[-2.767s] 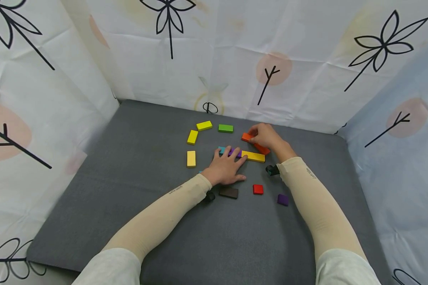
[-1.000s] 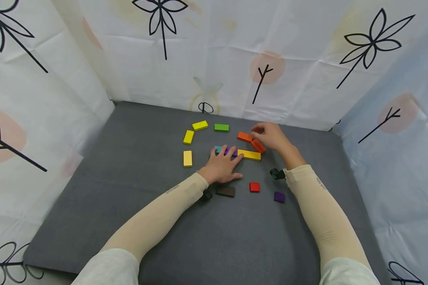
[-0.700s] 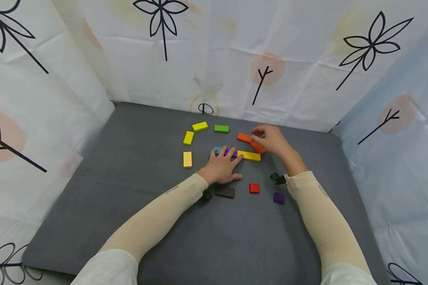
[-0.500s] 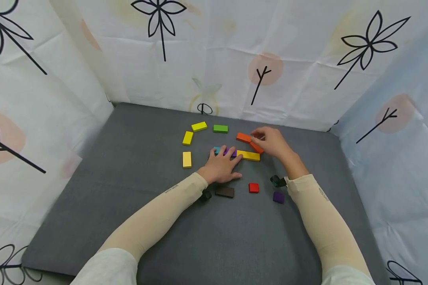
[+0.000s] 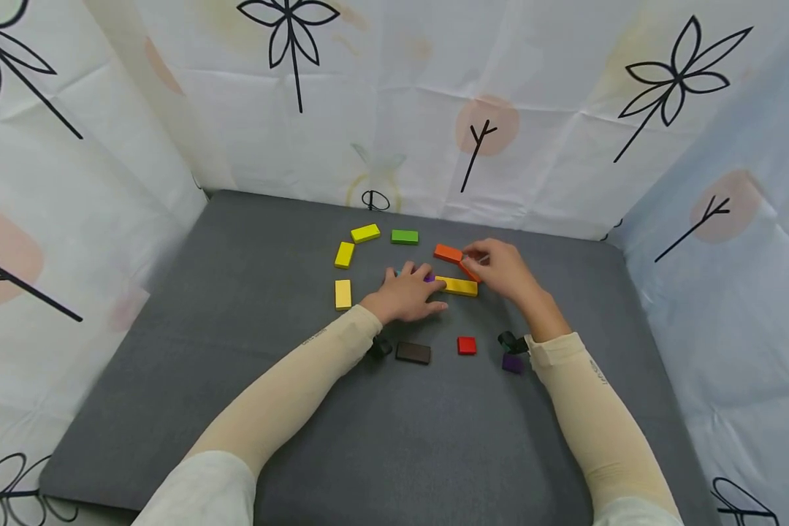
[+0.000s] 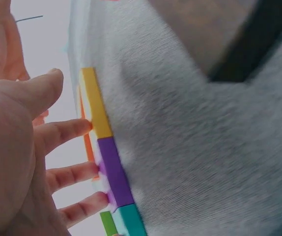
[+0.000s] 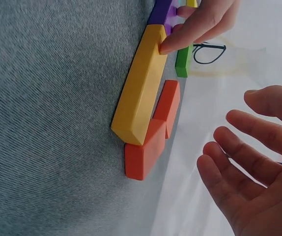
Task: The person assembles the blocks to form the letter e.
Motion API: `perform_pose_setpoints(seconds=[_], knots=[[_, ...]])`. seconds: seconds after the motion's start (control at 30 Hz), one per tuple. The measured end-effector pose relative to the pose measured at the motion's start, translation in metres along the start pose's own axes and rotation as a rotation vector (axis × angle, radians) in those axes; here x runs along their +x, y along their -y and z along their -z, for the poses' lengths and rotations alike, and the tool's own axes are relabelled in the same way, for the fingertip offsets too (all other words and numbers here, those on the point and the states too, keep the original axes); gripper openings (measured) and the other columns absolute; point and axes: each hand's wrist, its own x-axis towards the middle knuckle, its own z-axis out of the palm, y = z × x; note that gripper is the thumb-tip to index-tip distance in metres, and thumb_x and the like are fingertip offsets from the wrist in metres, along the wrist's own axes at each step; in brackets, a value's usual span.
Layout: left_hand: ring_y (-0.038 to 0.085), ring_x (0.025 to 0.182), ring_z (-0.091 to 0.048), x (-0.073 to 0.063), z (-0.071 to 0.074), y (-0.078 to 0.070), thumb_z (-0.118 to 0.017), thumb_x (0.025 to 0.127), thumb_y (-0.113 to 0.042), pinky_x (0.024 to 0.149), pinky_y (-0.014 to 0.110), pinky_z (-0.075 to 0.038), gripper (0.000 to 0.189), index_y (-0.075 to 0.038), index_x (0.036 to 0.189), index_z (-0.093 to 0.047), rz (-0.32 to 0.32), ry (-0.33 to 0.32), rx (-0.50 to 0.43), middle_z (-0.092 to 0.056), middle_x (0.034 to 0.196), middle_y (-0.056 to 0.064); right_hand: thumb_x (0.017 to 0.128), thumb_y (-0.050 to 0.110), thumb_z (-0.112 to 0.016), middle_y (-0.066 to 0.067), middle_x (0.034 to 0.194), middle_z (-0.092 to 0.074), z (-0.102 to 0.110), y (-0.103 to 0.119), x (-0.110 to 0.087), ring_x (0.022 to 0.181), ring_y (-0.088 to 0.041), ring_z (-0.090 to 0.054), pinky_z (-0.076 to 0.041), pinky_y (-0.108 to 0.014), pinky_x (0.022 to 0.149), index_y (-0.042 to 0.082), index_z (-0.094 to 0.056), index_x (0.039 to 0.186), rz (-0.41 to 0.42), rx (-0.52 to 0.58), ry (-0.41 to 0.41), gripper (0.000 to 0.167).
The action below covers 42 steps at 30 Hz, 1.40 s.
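My left hand (image 5: 409,294), fingers spread, reaches over a straight row of wooden blocks. In the left wrist view its fingertips rest at the top of the yellow block (image 6: 96,103) and purple block (image 6: 116,172), with a teal block (image 6: 129,220) at the row's end. My right hand (image 5: 505,272) hovers with loosely bent fingers and nothing between them. Below it lie two orange blocks, the far one (image 7: 167,108) and the near one (image 7: 143,152), meeting at an angle. The near orange block sits right at the yellow block's end.
Beyond the row lie a green block (image 5: 404,237) and a yellow one (image 5: 365,233), with two more yellow blocks to the left. Nearer me are a dark brown block (image 5: 413,353), a red block (image 5: 467,345) and a dark purple block (image 5: 513,363). Patterned cloth (image 5: 421,146) surrounds the grey table (image 5: 394,438).
My right hand has let go of the orange blocks and drawn back slightly to the right. My left hand has just lifted a little and arched its fingers. The blocks stay put.
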Motion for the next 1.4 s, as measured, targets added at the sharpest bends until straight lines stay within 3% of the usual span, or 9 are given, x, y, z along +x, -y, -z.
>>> perform_pose_setpoints(seconds=[0.13,0.23,0.4,0.6,0.8,1.0,1.4], knots=[[0.036,0.143,-0.035,0.000,0.011,0.004,-0.051,0.111,-0.062,0.112,0.068,-0.028,0.061,-0.034,0.165,-0.049,-0.016,0.038,-0.062,-0.039,0.165,0.007,0.111,0.022,-0.066,-0.019,0.134,-0.066,-0.002,-0.001,-0.006,0.115,-0.041,-0.067,-0.056,-0.058,0.095,0.002,-0.072,0.138,-0.009,0.023,0.003,0.034],[0.034,0.134,-0.040,0.001,0.019,0.010,-0.051,0.111,-0.061,0.109,0.064,-0.034,0.061,-0.035,0.166,-0.048,-0.039,0.028,-0.105,-0.044,0.159,0.009,0.111,0.022,-0.067,-0.020,0.135,-0.066,-0.004,-0.001,-0.010,0.116,-0.042,-0.067,-0.056,-0.058,0.096,0.001,-0.072,0.137,-0.015,0.030,-0.001,0.034],[0.037,0.138,-0.041,0.003,0.030,0.024,-0.057,0.111,-0.053,0.113,0.065,-0.037,0.061,-0.027,0.165,-0.049,-0.065,-0.048,-0.177,-0.045,0.158,0.013,0.109,0.018,-0.069,-0.022,0.140,-0.064,-0.007,0.001,-0.016,0.120,-0.043,-0.065,-0.054,-0.059,0.100,-0.002,-0.070,0.140,-0.012,0.018,0.010,0.037],[0.039,0.152,-0.036,0.007,0.038,0.044,-0.061,0.112,-0.043,0.125,0.057,-0.028,0.063,-0.015,0.167,-0.045,-0.070,-0.137,-0.242,-0.041,0.166,0.017,0.107,0.017,-0.072,-0.022,0.138,-0.065,-0.013,0.008,-0.018,0.121,-0.043,-0.065,-0.054,-0.059,0.101,-0.003,-0.069,0.141,0.043,-0.039,0.017,0.039],[0.038,0.151,-0.038,0.008,0.046,0.059,-0.065,0.111,-0.033,0.122,0.052,-0.036,0.063,-0.011,0.166,-0.044,-0.053,-0.218,-0.303,-0.041,0.165,0.016,0.107,0.018,-0.072,-0.021,0.137,-0.064,-0.024,0.014,-0.019,0.118,-0.040,-0.063,-0.052,-0.058,0.100,-0.001,-0.068,0.144,0.089,-0.118,0.052,0.043],[0.039,0.152,-0.035,0.017,0.051,0.069,-0.068,0.110,-0.030,0.122,0.053,-0.035,0.064,-0.013,0.167,-0.043,-0.011,-0.245,-0.290,-0.040,0.164,0.016,0.109,0.017,-0.068,-0.021,0.143,-0.064,-0.036,0.016,-0.021,0.130,-0.039,-0.060,-0.047,-0.057,0.111,0.000,-0.066,0.147,0.135,-0.202,0.081,0.041],[0.038,0.153,-0.034,0.051,0.049,0.091,-0.069,0.109,-0.025,0.122,0.052,-0.035,0.060,-0.013,0.164,-0.048,-0.002,-0.234,-0.237,-0.041,0.163,0.015,0.108,0.013,-0.069,-0.019,0.139,-0.064,-0.043,0.023,-0.025,0.123,-0.035,-0.061,-0.053,-0.051,0.102,0.002,-0.065,0.149,0.193,-0.264,0.117,0.043]])
